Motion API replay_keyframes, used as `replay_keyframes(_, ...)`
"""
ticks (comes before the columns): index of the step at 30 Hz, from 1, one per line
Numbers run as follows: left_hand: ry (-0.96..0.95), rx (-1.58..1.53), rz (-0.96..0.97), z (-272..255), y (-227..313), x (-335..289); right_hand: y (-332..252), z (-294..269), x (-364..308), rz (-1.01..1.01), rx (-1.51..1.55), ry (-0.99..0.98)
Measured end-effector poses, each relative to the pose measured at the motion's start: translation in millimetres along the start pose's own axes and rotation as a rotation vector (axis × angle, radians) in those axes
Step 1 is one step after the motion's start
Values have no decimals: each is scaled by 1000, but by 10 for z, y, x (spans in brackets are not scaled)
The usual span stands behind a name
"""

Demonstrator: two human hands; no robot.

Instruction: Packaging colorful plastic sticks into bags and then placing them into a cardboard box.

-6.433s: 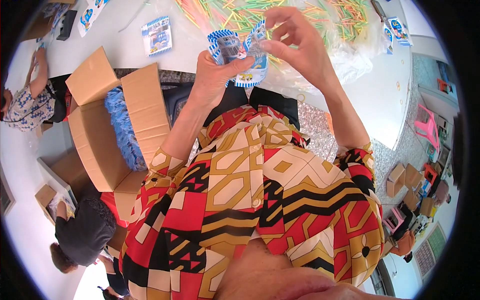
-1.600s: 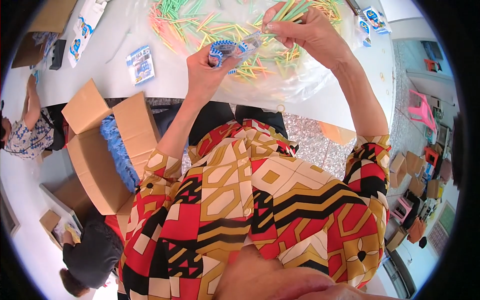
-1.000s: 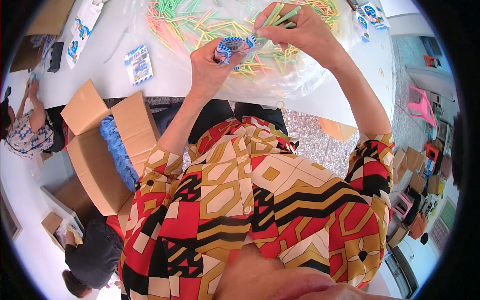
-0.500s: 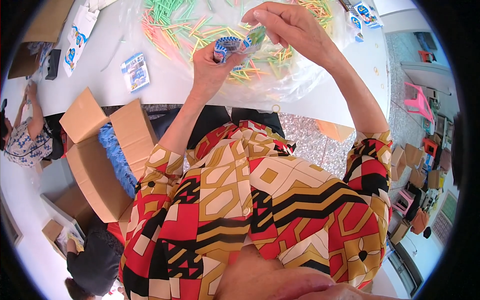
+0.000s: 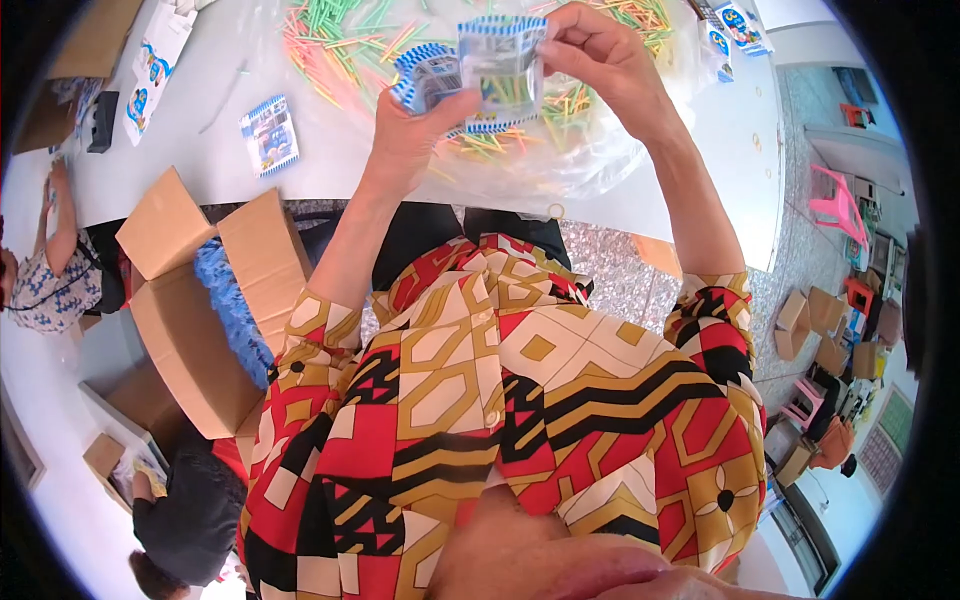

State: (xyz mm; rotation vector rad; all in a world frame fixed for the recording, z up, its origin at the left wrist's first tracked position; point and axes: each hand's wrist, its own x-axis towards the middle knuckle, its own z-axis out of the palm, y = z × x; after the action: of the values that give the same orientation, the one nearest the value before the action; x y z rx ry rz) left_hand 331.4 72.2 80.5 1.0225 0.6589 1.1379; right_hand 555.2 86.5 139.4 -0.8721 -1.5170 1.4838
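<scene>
My left hand (image 5: 400,145) is closed around several small packets (image 5: 425,72) with blue-and-white striped edges. Its thumb also presses on the lower left of a clear-fronted packet (image 5: 502,75), spread upright between my hands. My right hand (image 5: 615,75) pinches that packet's upper right edge. Coloured sticks show through or behind its clear front; I cannot tell whether any are inside. Behind and below the hands, loose thin sticks (image 5: 335,50) in green, pink and yellow lie on a clear plastic sheet (image 5: 590,165).
A similar packet (image 5: 270,138) lies on the white table (image 5: 335,175), left of the sheet. Small printed boxes (image 5: 738,30) stand at the far right. An open cardboard box (image 5: 190,340) holding blue packets is at my left. Two other people (image 5: 190,510) are on the left.
The clear-fronted packet, tilted and crumpled before, now faces me spread out. My right hand, which was beside it with bent fingers, has come to grip its edge. Both hands shifted slightly.
</scene>
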Motion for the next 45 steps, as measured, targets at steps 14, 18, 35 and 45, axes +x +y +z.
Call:
replay_keyframes(14,16,-119,-123,95,111,-62,322,-779,-1018,-258,-349,707)
replay_keyframes(18,-33,-148,-193,131,108,-13,233,-1102,-1614,-271,-583,987)
replay_keyframes(35,-81,-33,-222,269,95,-21,1203,-1680,-2186,71,-213,1077)
replay_keyframes(45,-80,-9,-176,239,81,-11,829,-1404,-1588,-23,-1245,1162)
